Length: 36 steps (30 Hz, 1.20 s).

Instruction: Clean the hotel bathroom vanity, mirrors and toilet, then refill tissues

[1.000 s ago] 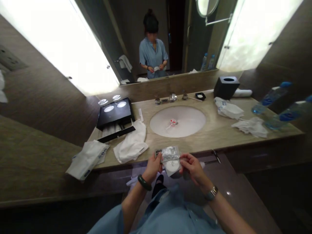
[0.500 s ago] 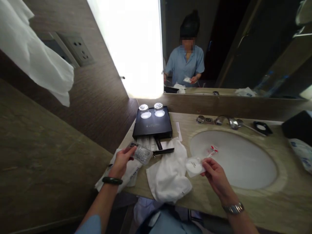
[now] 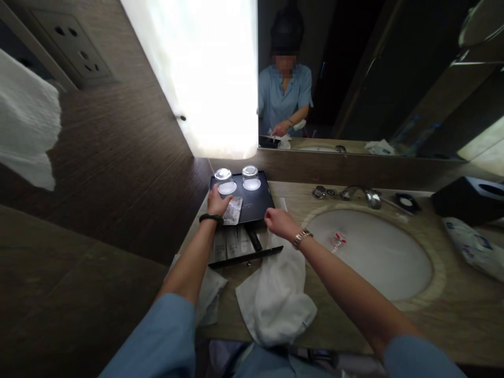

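Note:
My left hand [image 3: 217, 205] is over the left part of a black box [image 3: 255, 202], thumb and index finger apart. A clear flat packet with printing [image 3: 233, 211] lies on the box top, its upper corner by my thumb. My right hand [image 3: 281, 223] is closed at the box's front right corner; what its fingers hold, if anything, is hidden. Two upturned glasses [image 3: 250, 177] stand on white paper discs at the back of the box. The box's drawer [image 3: 246, 257] is pulled out, with white packets and a black-handled item inside.
A crumpled white towel [image 3: 277, 299] lies before the drawer, and white sheets lie left of it. To the right is the sink [image 3: 378, 252] with a red-and-clear wrapper [image 3: 337, 240] in it. A black tissue box [image 3: 468, 202] and a wipes pack [image 3: 474, 247] sit far right.
My left hand has moved up from beside the drawer, and the clear packet is now on the box. My right hand has moved left from the sink; its round white packet no longer shows.

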Motion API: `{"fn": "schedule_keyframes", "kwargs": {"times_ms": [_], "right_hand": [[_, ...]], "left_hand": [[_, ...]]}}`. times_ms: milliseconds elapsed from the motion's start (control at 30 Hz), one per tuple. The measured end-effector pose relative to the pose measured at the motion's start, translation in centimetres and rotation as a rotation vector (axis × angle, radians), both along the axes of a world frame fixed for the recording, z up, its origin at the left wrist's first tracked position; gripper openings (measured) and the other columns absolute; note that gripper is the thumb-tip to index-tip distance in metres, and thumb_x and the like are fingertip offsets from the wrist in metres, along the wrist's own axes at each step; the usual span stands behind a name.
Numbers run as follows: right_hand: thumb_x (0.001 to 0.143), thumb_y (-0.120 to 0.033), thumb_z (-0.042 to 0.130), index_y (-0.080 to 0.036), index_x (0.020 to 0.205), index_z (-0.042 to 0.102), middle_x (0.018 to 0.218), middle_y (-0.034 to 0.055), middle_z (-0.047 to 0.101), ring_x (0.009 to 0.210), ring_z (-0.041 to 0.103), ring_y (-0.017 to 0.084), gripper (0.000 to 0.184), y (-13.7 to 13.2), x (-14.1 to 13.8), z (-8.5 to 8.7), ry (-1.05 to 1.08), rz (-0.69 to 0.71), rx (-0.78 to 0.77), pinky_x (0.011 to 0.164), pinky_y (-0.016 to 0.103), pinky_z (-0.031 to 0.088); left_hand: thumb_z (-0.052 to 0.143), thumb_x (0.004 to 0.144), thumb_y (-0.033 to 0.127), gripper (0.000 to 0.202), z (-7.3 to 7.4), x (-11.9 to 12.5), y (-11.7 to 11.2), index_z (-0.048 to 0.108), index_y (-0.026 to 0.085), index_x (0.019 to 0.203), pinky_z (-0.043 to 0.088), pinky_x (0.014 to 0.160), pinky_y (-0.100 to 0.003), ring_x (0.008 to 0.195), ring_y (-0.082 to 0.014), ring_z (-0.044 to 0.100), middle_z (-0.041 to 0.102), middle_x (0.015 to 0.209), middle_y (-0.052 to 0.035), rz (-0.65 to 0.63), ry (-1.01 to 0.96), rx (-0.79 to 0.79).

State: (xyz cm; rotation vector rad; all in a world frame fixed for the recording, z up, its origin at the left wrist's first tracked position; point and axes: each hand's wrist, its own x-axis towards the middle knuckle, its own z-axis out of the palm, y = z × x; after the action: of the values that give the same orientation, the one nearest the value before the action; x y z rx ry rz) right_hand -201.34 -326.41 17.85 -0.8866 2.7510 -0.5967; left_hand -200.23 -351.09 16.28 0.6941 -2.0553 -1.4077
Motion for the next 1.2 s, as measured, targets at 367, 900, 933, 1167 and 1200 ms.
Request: {"fn": "schedule_keyframes", "kwargs": {"times_ms": [367, 900, 933, 1167, 1200], "right_hand": [[0.098, -0.031, 0.053, -0.016, 0.087, 0.075, 0.09, 0.0065, 0.077, 0.082, 0.07, 0.015, 0.03, -3.9, -1.5, -2.1, -0.162, 0.069, -0.063, 0.071, 0.022, 0.048], [0.095, -0.032, 0.061, -0.021, 0.108, 0.073, 0.118, 0.0105, 0.07, 0.114, 0.059, 0.026, 0.02, 2.8, 3.7, -5.1, 0.162, 0.428, 0.155, 0.108, 0.047, 0.033], [0.098, -0.034, 0.057, -0.02, 0.101, 0.075, 0.112, 0.0107, 0.072, 0.112, 0.06, 0.026, 0.023, 2.6, 3.4, -5.3, 0.15, 0.423, 0.197, 0.109, 0.049, 0.03], [0.097, -0.028, 0.053, -0.018, 0.098, 0.074, 0.107, 0.0104, 0.073, 0.111, 0.059, 0.027, 0.023, 1.8, 2.8, -5.2, 0.238, 0.411, 0.218, 0.105, 0.047, 0.031], [0.096, -0.027, 0.053, -0.018, 0.096, 0.074, 0.106, 0.0101, 0.074, 0.109, 0.06, 0.027, 0.022, 1.6, 2.7, -5.2, 0.234, 0.423, 0.233, 0.105, 0.047, 0.031]], "left_hand": [[0.082, 0.065, 0.031, 0.053, -5.0, 7.5, 10.3, 0.065, 0.017, 0.113, 0.049, 0.088, -0.036, 0.096, -0.0258, 0.064, 0.071, 0.103, -0.0091, -0.445, -0.01, 0.155], [0.069, 0.071, 0.053, 0.038, -6.1, 7.4, 11.0, 0.047, 0.023, 0.064, 0.035, 0.043, -0.024, 0.047, -0.0135, 0.051, 0.052, 0.057, 0.0031, -0.358, -0.127, 0.303], [0.066, 0.074, 0.055, 0.037, -5.5, 7.7, 10.4, 0.049, 0.023, 0.065, 0.036, 0.042, -0.025, 0.047, -0.0152, 0.054, 0.056, 0.058, 0.0014, -0.365, -0.138, 0.283], [0.065, 0.074, 0.07, 0.052, -0.5, 15.0, 5.9, 0.056, 0.021, 0.087, 0.05, 0.055, -0.028, 0.063, -0.0198, 0.068, 0.068, 0.07, -0.0015, -0.279, -0.13, 0.381], [0.069, 0.071, 0.069, 0.054, -0.3, 16.6, 5.8, 0.058, 0.02, 0.091, 0.049, 0.055, -0.027, 0.063, -0.0191, 0.068, 0.069, 0.07, -0.0013, -0.269, -0.141, 0.44]]}}
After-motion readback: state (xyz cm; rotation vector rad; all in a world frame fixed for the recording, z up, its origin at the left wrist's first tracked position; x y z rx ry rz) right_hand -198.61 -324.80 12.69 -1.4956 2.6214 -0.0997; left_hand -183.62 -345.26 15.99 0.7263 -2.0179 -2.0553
